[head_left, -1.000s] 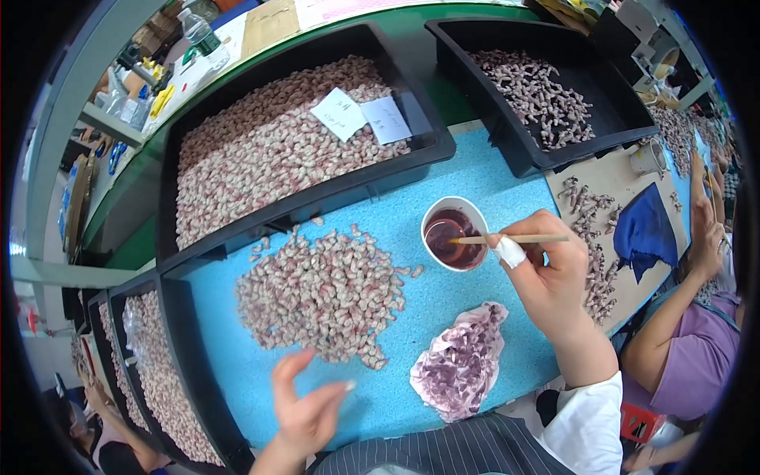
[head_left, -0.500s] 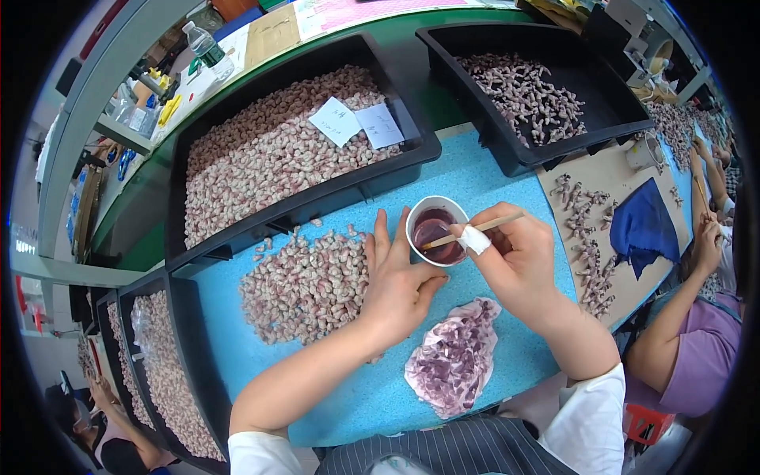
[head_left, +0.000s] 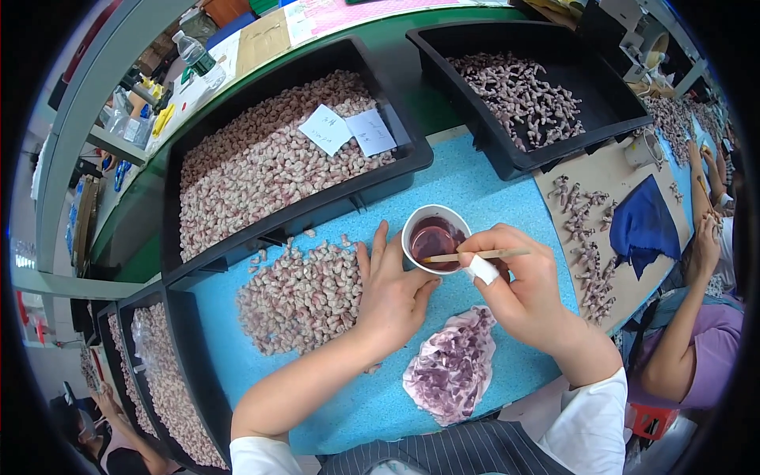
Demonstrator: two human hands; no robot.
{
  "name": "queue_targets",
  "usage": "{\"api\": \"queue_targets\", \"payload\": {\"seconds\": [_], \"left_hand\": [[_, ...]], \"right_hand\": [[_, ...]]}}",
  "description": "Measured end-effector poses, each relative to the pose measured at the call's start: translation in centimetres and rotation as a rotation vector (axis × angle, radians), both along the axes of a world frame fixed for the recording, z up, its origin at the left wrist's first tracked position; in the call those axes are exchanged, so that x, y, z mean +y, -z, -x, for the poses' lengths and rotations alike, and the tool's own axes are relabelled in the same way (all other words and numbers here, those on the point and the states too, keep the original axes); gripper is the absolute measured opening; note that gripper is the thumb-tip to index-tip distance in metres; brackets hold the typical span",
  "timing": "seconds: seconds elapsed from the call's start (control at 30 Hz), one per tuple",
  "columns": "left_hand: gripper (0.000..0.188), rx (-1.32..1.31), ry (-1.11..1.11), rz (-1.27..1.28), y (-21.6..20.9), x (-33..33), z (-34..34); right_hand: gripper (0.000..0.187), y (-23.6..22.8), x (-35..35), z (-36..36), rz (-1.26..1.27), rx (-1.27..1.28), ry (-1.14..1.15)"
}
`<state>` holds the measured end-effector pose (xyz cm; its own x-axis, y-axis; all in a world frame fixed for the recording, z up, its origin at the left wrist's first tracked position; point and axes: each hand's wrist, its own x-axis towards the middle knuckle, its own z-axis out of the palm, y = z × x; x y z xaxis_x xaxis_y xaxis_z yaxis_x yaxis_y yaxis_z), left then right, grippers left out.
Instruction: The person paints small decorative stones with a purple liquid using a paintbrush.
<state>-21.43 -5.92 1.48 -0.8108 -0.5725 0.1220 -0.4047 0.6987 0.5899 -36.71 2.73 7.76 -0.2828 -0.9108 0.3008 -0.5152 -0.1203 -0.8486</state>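
Note:
A white paper cup [head_left: 408, 228] with dark red-purple liquid inside stands on the blue work surface. My left hand [head_left: 389, 305] holds it from the left and near sides, with some fingers stretched along the edge of a pile of small pink-and-white pieces [head_left: 305, 301]. My right hand [head_left: 518, 285], with white tape round its thumb, pinches a thin wooden paintbrush [head_left: 499, 254]. The brush lies nearly level, its tip over the near part of the cup's opening. Closer to me lies a crumpled, purple-stained white cloth [head_left: 451, 364].
A large black tray [head_left: 297, 218] of small pieces, with two paper notes [head_left: 326, 131] on top, stands behind. Another black tray [head_left: 546, 162] sits at the back right. Blue cloth [head_left: 645, 226] and darker pieces [head_left: 594, 273] lie on cardboard. A co-worker's arm [head_left: 685, 309] is at the right.
The brush handle has tipped down from a slant to nearly level, and its tip has come toward the cup's near side. My right hand has shifted slightly nearer to me.

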Motion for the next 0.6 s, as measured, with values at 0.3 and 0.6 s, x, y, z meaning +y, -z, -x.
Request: {"api": "queue_targets", "payload": {"seconds": [0.3, 0.6], "left_hand": [[0.017, 0.042, 0.061, 0.031, -1.0, -0.3, 0.3], [0.018, 0.007, 0.056, 0.005, -0.6, -0.2, 0.4]], "right_hand": [[0.019, -1.1, 0.5, 1.4, 0.055, 0.168, -0.153], [0.013, 0.6, 0.8, 1.1, -0.186, -0.495, -0.029]]}}
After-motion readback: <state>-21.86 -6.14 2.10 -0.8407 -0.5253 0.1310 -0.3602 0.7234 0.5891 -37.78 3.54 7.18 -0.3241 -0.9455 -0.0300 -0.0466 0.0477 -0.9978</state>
